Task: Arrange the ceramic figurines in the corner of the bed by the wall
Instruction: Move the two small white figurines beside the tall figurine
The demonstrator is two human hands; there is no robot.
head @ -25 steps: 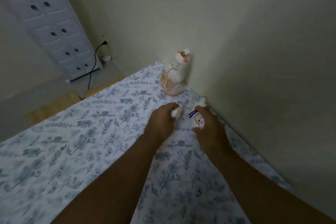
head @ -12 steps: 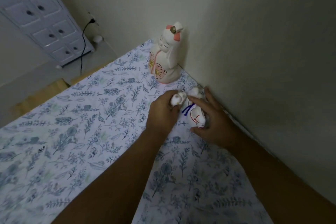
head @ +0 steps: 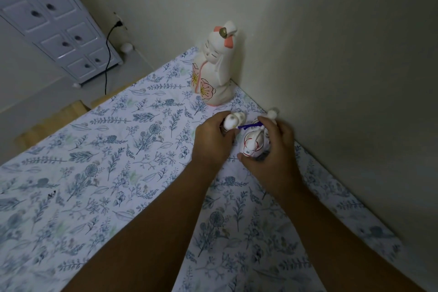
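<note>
A tall white ceramic figurine [head: 214,67] with pink flowers and a gold bell stands upright in the bed's corner, against the wall. Just in front of it, my left hand [head: 212,141] is closed around a small white figurine [head: 233,120] whose rounded top pokes out above my fingers. My right hand [head: 272,149] grips a rounded white figurine [head: 254,143] with red lines and a blue cord, close to the right wall. Both small figurines sit low over the floral bedsheet [head: 118,161]; whether they touch it is hidden by my hands.
Walls meet behind the tall figurine and run along the bed's right edge. A white drawer cabinet [head: 54,23] stands on the floor at upper left, with a black cable [head: 107,54] plugged into a wall socket. A wooden bed frame edge [head: 54,116] shows at left.
My view has dipped and shifted, so the tall figurine sits higher in frame. My right hand has turned the red-lined figurine and wrapped it more fully. My left hand keeps its small figurine.
</note>
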